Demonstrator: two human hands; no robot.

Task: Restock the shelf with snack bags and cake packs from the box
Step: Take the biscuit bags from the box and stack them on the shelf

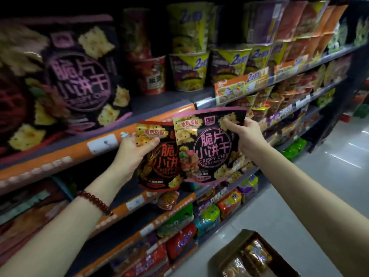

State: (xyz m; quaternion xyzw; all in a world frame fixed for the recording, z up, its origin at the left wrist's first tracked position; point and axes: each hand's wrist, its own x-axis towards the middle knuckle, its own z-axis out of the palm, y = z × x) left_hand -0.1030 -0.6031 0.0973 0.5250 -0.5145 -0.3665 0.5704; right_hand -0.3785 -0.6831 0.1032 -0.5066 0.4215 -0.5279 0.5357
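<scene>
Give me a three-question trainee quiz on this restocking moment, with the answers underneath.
1. True or false: the left hand holds the red-trimmed biscuit bag.
2. Which bag lies in front where the two overlap? A) the red-trimmed one B) the pink-trimmed biscuit bag C) they do not overlap
3. Fill in: the cardboard box on the floor at lower right still holds ____.

Key
1. True; its thumb lies across the bag's front.
2. B; held by the right hand, its left edge covers the red-trimmed bag's right side.
3. Wrapped packs; what kind is too blurred to tell.
</scene>
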